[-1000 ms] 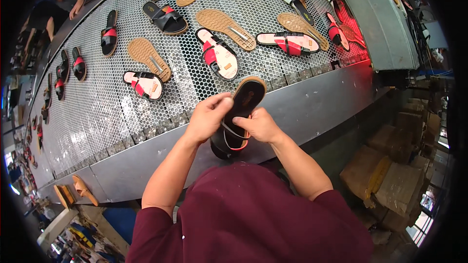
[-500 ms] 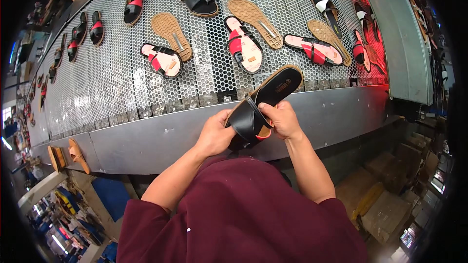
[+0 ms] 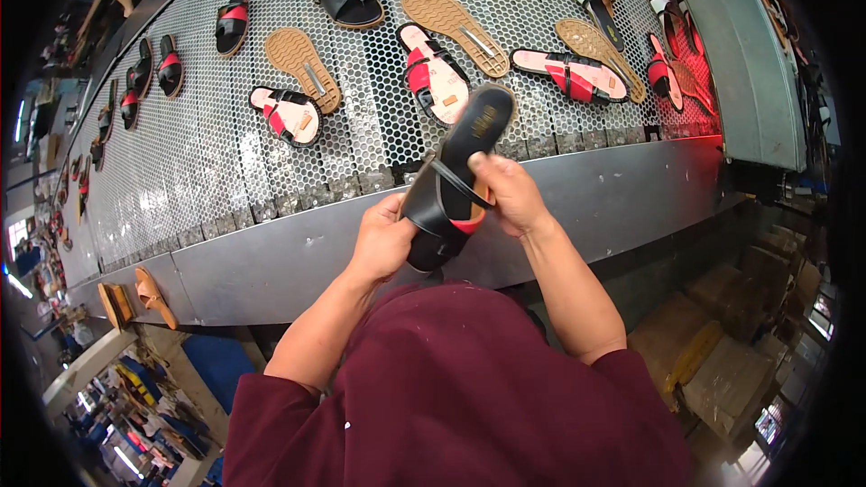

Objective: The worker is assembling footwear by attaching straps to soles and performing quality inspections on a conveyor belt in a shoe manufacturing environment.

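Observation:
Between my two hands is a black slide sandal [image 3: 435,207] with crossed straps and a red patch, its heel end pointing up and away from me. My left hand [image 3: 382,239] is closed round the toe end, thumb over the strap. On the other side my right hand [image 3: 511,194] pinches the thin strap and the edge, its thumb near the insole. Just beyond it, on the perforated metal conveyor [image 3: 352,149], lie pink-lined uppers with red straps [image 3: 435,72] and tan soles [image 3: 456,29]. The sandal's underside is hidden.
A smooth metal ledge [image 3: 298,271] runs along the conveyor's near side. Finished black sandals [image 3: 233,18] lie farther off to the left. Tan sandals [image 3: 155,298] rest on the ledge's left end. At the right, a grey metal housing [image 3: 744,63] glows red inside.
The sandal has tilted more upright and come slightly left, opening its red-patched side to view. My right thumb has shifted along the insole. The view has moved a little.

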`<state>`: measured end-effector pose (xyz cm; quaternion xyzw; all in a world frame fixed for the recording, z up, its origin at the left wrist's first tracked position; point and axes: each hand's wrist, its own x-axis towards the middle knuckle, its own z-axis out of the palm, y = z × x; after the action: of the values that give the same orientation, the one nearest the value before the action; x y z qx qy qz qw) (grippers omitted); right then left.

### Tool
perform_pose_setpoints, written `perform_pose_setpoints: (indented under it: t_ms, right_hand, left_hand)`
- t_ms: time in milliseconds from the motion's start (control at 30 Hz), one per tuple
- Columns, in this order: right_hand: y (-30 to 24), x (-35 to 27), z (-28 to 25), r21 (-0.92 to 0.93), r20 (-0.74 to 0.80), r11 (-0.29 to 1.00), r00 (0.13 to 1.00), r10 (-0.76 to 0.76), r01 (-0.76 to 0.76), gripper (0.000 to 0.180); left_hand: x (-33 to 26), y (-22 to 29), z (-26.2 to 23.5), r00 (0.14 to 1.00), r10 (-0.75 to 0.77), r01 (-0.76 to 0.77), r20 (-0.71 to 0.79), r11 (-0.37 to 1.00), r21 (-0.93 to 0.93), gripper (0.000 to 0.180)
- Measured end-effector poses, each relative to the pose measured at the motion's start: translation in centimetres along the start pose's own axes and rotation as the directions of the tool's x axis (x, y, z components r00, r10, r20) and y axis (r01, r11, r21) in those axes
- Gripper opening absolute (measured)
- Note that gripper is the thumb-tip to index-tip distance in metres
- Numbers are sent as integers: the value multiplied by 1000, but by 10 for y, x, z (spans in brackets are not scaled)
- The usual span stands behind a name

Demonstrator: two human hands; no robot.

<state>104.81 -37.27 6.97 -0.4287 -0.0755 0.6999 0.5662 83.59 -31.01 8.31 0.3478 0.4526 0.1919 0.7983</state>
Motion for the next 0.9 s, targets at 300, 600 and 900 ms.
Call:
perform_pose_setpoints:
  t_ms: [300,600,900]
  right_hand:
    - [49,-43,9,-241,67,967,993,100,-81,30]
    - [47,-35,2,-222,-6,974,999,33,-34,22]
    - [34,-36,3,-120,-39,993,999,-25,20,24]
  left_hand:
    - [9,-11,11,992,16,-58,-126,942,-331,23]
    - [12,-15,30,996,46,-69,-71,925,-373,21]
    - [27,-15,41,995,24,-52,-99,954,-294,20]
